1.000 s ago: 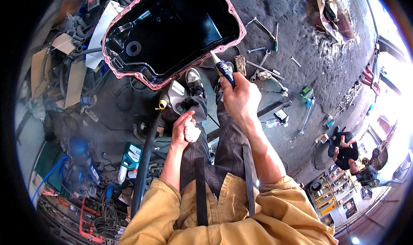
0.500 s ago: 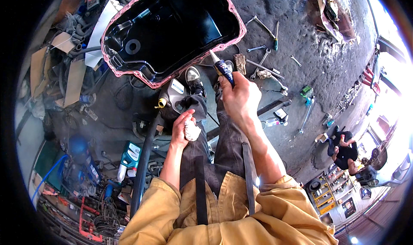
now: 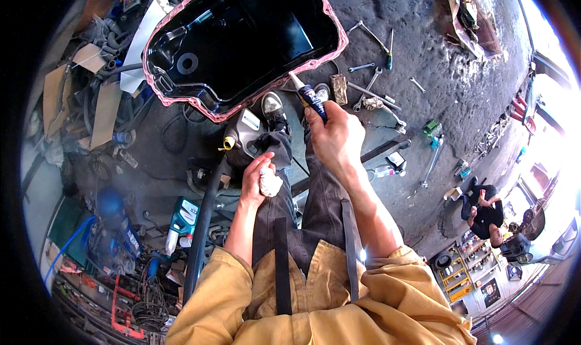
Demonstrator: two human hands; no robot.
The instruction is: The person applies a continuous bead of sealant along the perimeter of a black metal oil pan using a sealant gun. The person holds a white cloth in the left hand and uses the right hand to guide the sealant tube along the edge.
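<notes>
A black oil pan (image 3: pixel 242 48) lies at the far side with its hollow facing up. Pink sealant (image 3: pixel 328 59) runs along its rim in an uneven bead. My right hand (image 3: pixel 334 133) is closed around a dark blue sealant tube (image 3: pixel 311 100), whose white nozzle points at the near right edge of the pan. The nozzle tip is at the rim; whether it touches, I cannot tell. My left hand (image 3: pixel 254 178) is closed on a crumpled white rag (image 3: pixel 270 182) above my left leg, apart from the pan.
Below the pan stands a grey oil jug (image 3: pixel 244 133) with a yellow cap. Several wrenches (image 3: pixel 367 89) and a screwdriver (image 3: pixel 390 49) lie on the dark floor to the right. Cardboard (image 3: pixel 106 115) and hoses crowd the left. A teal bottle (image 3: pixel 183 218) stands lower left. Another person (image 3: pixel 486 210) sits far right.
My right hand has shifted slightly left with the sealant tube, and the nozzle has moved left along the near rim. My left hand stays almost in place.
</notes>
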